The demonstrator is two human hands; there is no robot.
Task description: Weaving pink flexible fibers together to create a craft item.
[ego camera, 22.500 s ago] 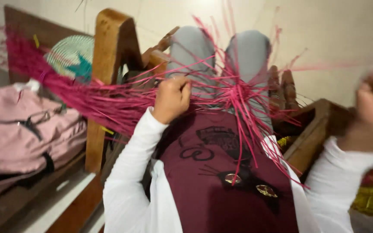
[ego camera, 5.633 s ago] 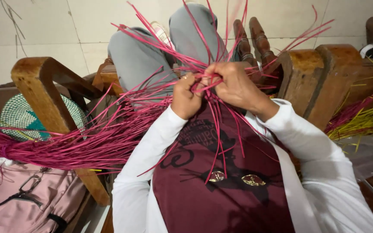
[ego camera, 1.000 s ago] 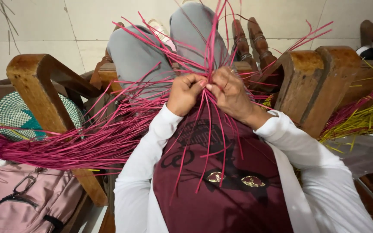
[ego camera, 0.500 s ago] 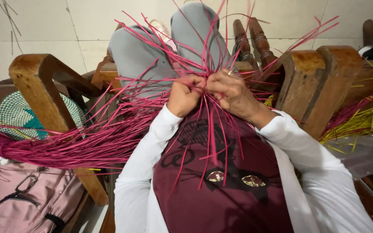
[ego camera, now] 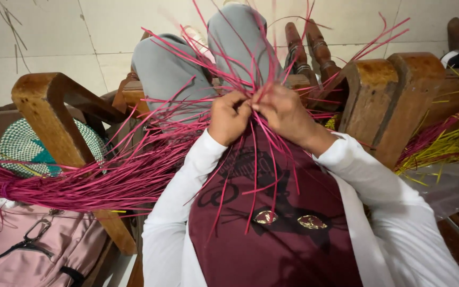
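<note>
Both of my hands meet over my lap, pinching a cluster of thin pink strips (ego camera: pixel 256 154). My left hand (ego camera: pixel 228 118) grips the strips from the left with its fingers curled. My right hand (ego camera: pixel 283 110) closes on them from the right, fingertips touching the left hand. Loose strip ends fan upward past my grey-trousered knees (ego camera: pixel 197 64) and hang down over my maroon shirt. A thick bundle of the same pink strips (ego camera: pixel 70 183) trails off to the left across the wooden chair arm (ego camera: pixel 54 122).
A green and white woven round piece (ego camera: pixel 25 149) lies behind the left chair arm. A pink backpack (ego camera: pixel 22 250) sits at lower left. Yellow and pink strips (ego camera: pixel 442 146) lie at right beside another wooden armrest (ego camera: pixel 389 90). Pale floor tiles lie beyond.
My hands have stayed together at the same spot, working the strips. The upright strip ends have shifted slightly, and several now hang lower over my shirt.
</note>
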